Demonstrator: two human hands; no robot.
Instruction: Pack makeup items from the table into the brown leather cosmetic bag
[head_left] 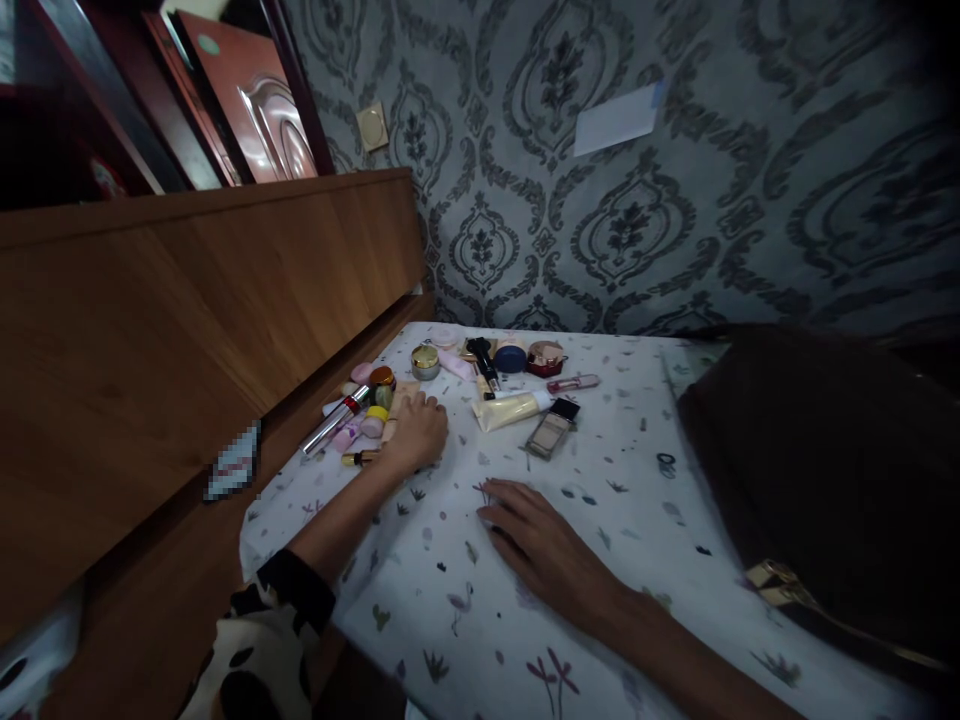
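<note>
My left hand [417, 432] is at the left group of cosmetics, its fingers curled against a flat beige tube [394, 413] that the hand partly covers. Close by are a yellow-lidded jar [373, 421], a jar with an amber lid [382, 378], a silver tube with a red band [335, 422] and a gold-and-black lipstick [359, 458]. Palm down on the patterned cloth [457, 560], my right hand [529, 532] holds nothing, its fingers stretched out. Beyond it lie a foundation bottle with a black cap [551, 432] and a cream squeeze tube [510, 409].
Farther back stand a gold-lidded jar [425, 362], a navy round case [511, 358] and a red compact [545, 358]. A pink lip gloss tube [573, 383] lies nearby. A dark brown bag [817, 500] occupies the right; a wooden cabinet [210, 310] borders the left.
</note>
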